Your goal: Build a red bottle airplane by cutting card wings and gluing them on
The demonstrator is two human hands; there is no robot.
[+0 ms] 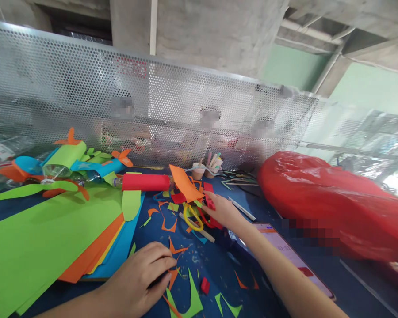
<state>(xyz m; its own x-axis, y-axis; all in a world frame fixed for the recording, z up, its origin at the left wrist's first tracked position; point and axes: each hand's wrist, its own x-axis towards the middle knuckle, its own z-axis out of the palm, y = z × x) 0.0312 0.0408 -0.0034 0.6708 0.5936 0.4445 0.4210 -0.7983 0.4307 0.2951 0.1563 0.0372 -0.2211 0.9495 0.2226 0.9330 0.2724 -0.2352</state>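
Note:
My left hand (146, 274) rests low over the blue table, fingers loosely bent, a gap between thumb and forefinger and nothing seen in it. Orange and green paper scraps (193, 297) lie beside it. My right hand (220, 210) reaches into the pile at the middle, with a small red piece (210, 202) between its fingers; its kind is unclear. Touching or very near the fingertips is a tilted orange paper sheet (185, 183). Just left of that hand are yellow-handled scissors (193, 217) and a pale marker (202, 230). A red-wrapped bottle (146, 182) lies behind.
Stacked coloured paper (63, 229) covers the left side, with paper-decorated plastic bottles (66, 165) behind. A phone (290, 254) lies under my right forearm. At right sits a large red plastic bag (331, 203). Cups (198, 171) stand before a perforated metal screen (185, 101); people are beyond.

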